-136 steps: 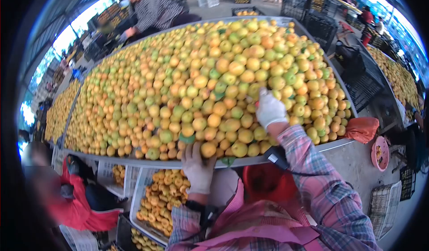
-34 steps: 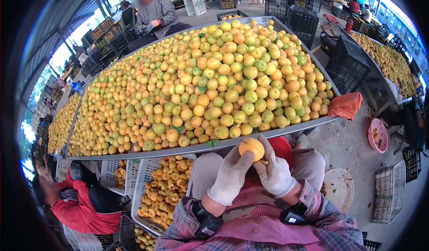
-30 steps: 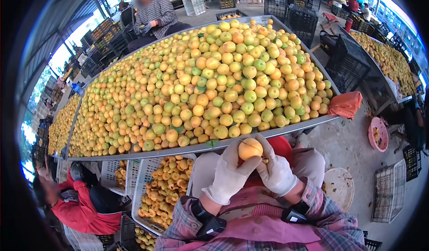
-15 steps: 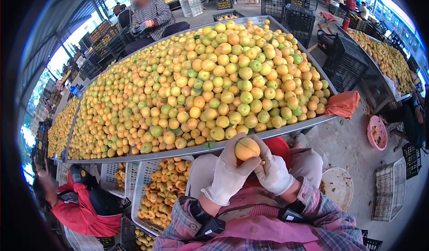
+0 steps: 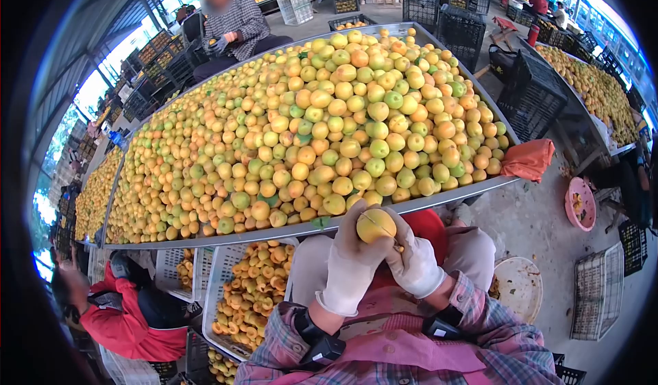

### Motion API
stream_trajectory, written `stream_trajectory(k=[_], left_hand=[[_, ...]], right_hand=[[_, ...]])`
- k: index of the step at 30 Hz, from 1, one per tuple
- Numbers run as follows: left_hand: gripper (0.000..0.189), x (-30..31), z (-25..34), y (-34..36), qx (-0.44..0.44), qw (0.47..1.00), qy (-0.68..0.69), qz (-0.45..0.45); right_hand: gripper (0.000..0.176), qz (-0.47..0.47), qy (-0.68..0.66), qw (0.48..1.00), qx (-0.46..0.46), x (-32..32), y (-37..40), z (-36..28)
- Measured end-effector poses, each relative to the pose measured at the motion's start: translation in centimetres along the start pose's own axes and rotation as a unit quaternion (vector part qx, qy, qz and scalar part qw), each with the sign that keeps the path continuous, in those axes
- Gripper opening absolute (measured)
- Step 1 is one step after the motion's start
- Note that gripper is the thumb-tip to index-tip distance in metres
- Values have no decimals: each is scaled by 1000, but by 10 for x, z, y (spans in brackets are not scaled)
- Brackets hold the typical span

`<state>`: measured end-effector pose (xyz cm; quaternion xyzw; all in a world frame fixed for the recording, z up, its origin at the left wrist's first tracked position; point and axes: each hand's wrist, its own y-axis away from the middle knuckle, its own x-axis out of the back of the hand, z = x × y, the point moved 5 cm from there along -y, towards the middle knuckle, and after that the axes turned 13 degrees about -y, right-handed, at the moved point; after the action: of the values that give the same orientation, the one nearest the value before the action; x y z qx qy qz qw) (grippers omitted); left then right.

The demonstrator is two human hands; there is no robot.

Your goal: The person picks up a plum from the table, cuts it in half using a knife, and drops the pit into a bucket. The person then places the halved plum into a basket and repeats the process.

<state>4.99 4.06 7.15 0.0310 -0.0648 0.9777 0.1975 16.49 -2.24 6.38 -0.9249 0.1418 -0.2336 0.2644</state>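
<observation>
My left hand (image 5: 351, 267), in a whitish work glove, is closed around a yellow apricot (image 5: 375, 227) above my lap. A thin dark line, like a cut, runs across the apricot's upper side. My gloved right hand (image 5: 417, 267) is pressed close against the apricot's right side with its fingers bent. A tiny tip shows between its fingers, but what it belongs to is hidden. Just beyond both hands lies a large heap of apricots (image 5: 322, 138), yellow, orange and green, on a metal-rimmed table (image 5: 288, 234).
At my left stands a white crate (image 5: 214, 286) of split apricots. A red container (image 5: 426, 227) sits between my knees, and a round whitish tub (image 5: 519, 289) is on the floor at right. An orange cloth (image 5: 528, 159) hangs at the table's corner. Co-workers sit across and at left.
The apricot has turned and tilted slightly in my left hand, so its dark line now lies nearer the upper left. Both hands stay together in nearly the same place.
</observation>
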Motion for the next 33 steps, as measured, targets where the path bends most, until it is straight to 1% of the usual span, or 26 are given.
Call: stream_trajectory(k=[1,3,4,5,6,7,9,12,13,15,16,18,19,21,22,24,25,27,28,30,31,33], left_hand=[[59,2,-1,1,1,1000,-1,2],[61,0,-4,0,97,988,101,-58],[61,1,-1,-1,98,988,100,-58],[61,4,6,-2,42,997,-42,-53],[62,4,12,-2,-14,982,-183,-49],[62,4,12,-1,-12,982,-182,-51],[62,5,19,-3,-82,964,-249,-31],[59,9,28,-2,-55,967,-245,-41],[59,11,26,-2,-54,967,-246,-40],[57,13,14,-3,-14,971,-233,-44],[57,14,10,-3,-13,971,-233,-43],[54,12,-1,-3,-2,977,-201,-72],[54,13,-8,-3,-1,977,-200,-72],[58,10,-17,-2,-31,973,-204,-102],[58,9,-16,0,-32,973,-203,-103],[61,12,-11,4,-73,936,-337,-69],[61,13,-12,4,-72,937,-336,-67],[63,14,-9,8,-133,915,-377,-54],[63,15,-8,8,-131,916,-376,-54],[58,15,-6,4,-76,939,-322,-95],[58,15,-7,5,-74,939,-321,-95],[54,17,-1,8,-139,925,-347,-76]], right_hand=[[63,-1,-2,1000,0,-1,2,0],[64,-18,16,999,-27,-3,4,3],[64,-18,15,999,-28,-2,4,4],[64,-31,22,999,-29,-2,5,5],[64,-45,30,998,-31,-3,7,6],[64,-44,31,998,-34,-2,8,7],[65,-58,10,998,-35,-3,6,10],[66,-63,5,998,-26,-5,4,9],[66,-64,4,998,-27,-6,4,8],[68,-76,-14,996,-48,-8,3,6],[68,-77,-14,996,-49,-8,2,5],[70,-94,-120,985,-83,-8,-3,5],[70,-94,-120,985,-84,-5,-5,6],[72,-198,-126,958,-163,-10,-2,13],[72,-198,-124,958,-164,-11,-1,14],[73,-151,-180,970,-58,-10,-4,5],[73,-153,-180,970,-57,-12,-3,6],[73,-158,-263,943,-127,-16,4,10],[73,-159,-262,943,-130,-16,4,9],[79,-192,-296,920,-168,-17,1,5],[79,-193,-296,920,-170,-16,0,4],[79,-225,-308,890,-249,-18,2,6]])
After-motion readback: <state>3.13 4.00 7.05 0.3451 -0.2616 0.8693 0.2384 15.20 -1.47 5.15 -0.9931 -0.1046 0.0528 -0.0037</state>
